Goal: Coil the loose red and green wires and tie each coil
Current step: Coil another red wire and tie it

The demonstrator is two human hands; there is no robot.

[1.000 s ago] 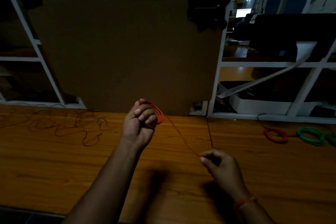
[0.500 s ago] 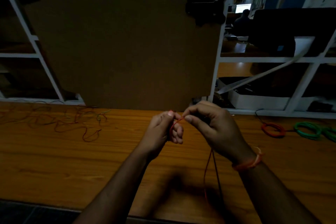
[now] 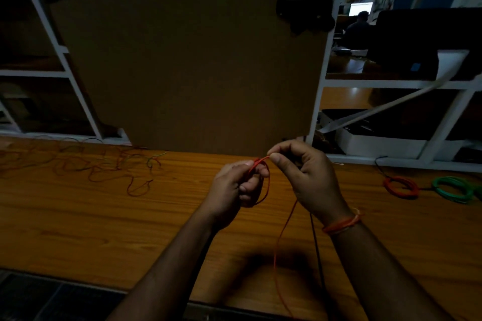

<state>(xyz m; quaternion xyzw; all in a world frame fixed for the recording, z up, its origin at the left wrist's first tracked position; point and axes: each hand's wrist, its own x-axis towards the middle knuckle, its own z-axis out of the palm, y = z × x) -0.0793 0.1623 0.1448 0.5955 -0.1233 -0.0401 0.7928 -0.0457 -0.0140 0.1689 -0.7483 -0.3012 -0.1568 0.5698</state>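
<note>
My left hand (image 3: pixel 234 187) grips a small coil of red wire (image 3: pixel 264 185) above the middle of the wooden table (image 3: pixel 104 221). Close beside it, my right hand (image 3: pixel 302 174) pinches the same red wire between thumb and forefinger at the top of the coil. The loose tail of the red wire (image 3: pixel 280 240) hangs down from the hands toward the table's front edge. A tangle of loose red and green wires (image 3: pixel 99 164) lies at the far left of the table.
A finished red coil (image 3: pixel 400 186) and a green coil (image 3: pixel 453 187) lie at the far right. A cardboard sheet (image 3: pixel 187 55) stands behind the table against white shelving (image 3: pixel 391 83). A dark cable (image 3: pixel 317 255) runs down beside the red tail.
My right hand came up from low on the table to meet my left hand at the coil, bringing the wire over it. In the last half second both hands barely moved.
</note>
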